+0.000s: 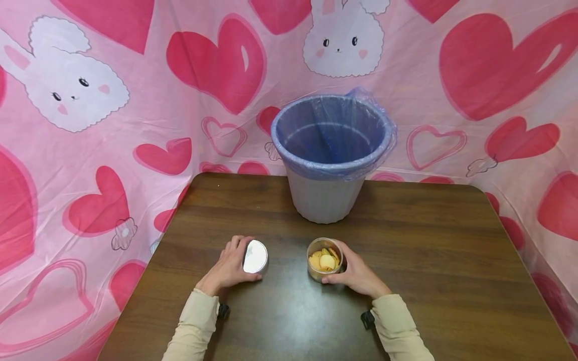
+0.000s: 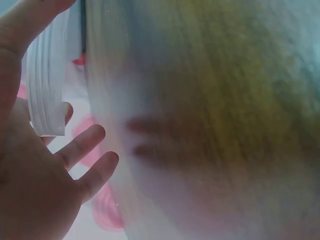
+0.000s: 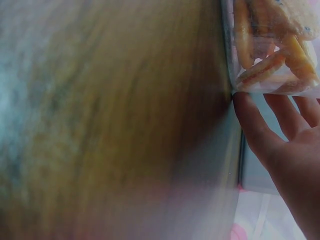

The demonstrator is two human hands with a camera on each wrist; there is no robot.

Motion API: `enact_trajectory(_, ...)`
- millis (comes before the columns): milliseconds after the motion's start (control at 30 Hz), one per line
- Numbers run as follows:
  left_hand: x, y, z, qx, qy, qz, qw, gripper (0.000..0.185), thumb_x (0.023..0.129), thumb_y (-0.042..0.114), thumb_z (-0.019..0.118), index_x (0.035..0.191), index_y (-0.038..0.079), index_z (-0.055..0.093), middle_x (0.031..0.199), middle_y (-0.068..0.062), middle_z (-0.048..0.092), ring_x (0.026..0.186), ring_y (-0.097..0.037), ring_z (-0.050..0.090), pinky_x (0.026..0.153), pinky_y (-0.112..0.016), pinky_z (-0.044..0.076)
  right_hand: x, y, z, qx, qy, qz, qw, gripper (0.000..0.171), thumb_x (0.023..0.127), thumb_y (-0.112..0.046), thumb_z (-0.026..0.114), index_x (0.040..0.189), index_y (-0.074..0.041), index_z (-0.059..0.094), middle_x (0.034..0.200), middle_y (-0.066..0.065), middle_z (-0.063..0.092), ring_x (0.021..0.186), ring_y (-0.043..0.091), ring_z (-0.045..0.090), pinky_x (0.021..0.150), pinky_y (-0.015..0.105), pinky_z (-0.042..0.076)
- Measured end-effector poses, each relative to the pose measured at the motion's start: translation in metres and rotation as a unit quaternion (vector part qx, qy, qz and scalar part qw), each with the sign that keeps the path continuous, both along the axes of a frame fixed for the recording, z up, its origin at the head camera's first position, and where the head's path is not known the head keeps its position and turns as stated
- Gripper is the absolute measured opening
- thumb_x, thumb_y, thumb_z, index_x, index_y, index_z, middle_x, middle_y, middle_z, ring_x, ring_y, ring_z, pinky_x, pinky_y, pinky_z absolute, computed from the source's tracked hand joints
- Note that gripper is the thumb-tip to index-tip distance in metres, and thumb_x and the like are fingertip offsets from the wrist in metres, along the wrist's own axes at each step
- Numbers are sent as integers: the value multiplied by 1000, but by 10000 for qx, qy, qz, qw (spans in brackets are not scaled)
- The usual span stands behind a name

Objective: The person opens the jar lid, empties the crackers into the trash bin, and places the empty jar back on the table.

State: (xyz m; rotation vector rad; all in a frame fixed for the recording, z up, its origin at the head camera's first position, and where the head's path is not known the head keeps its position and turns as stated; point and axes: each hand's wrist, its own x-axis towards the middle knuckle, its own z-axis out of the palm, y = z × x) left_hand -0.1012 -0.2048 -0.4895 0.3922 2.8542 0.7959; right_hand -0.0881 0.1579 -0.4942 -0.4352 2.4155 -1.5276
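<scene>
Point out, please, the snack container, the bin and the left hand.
Snack container (image 1: 315, 274), head view: its front wall.
Bin (image 1: 326, 198), head view: its white outer wall.
Left hand (image 1: 231, 266), head view: back of the hand.

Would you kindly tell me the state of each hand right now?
Left hand: holding the round lid.
Right hand: holding the clear jar of yellow snacks.

The head view is bright and evenly lit, mostly sharp, with soft glare on the near middle of the tabletop. Both wrist views blur it; the left looks hazy and washed out, the right dimmer, a shadow darkening beside the container.
</scene>
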Motion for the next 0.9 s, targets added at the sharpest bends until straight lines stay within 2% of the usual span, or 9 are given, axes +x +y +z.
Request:
enact_trajectory(133, 1, -3, -2, -49, -11, 24, 10000, 103, 57, 48, 90, 141, 14, 40, 126, -7, 42, 114, -27, 41, 92, -43, 36, 2, -2, 4, 9, 22, 4, 10000, 92, 67, -24, 88, 144, -22, 38, 140, 7, 51, 126, 24, 50, 103, 45, 39)
enact_trajectory(300, 2, -4, -4, -78, 62, 28, 9999, 103, 57, 47, 90, 141, 13, 41, 126, -8, 43, 113, -29, 42, 93, -49, 33, 7, -6, 25, -56, -11, 56, 10000, 90, 69, -17, 87, 144, -12, 38, 140, 14, 50, 126, 29, 49, 103, 47, 39)
enact_trajectory(400, 3, -4, -5, -58, 74, 78, 9999, 103, 57, 47, 90, 141, 13, 41, 126, -9, 42, 113, -30, 41, 95, -54, 31, 9, -7, 35, -80, 7, 98, 9999, 89, 69, -17, 87, 144, -9, 39, 140, 15, 51, 125, 30, 50, 103, 47, 40)
enact_trajectory(900, 3, -11, -5, 8, -274, 210, 9994, 102, 61, 47, 88, 144, 17, 36, 132, -10, 39, 117, -31, 38, 93, -52, 32, 9, -8, 36, -119, -19, 55, 9999, 89, 69, -18, 87, 143, -12, 39, 139, 14, 51, 126, 29, 50, 103, 49, 39)
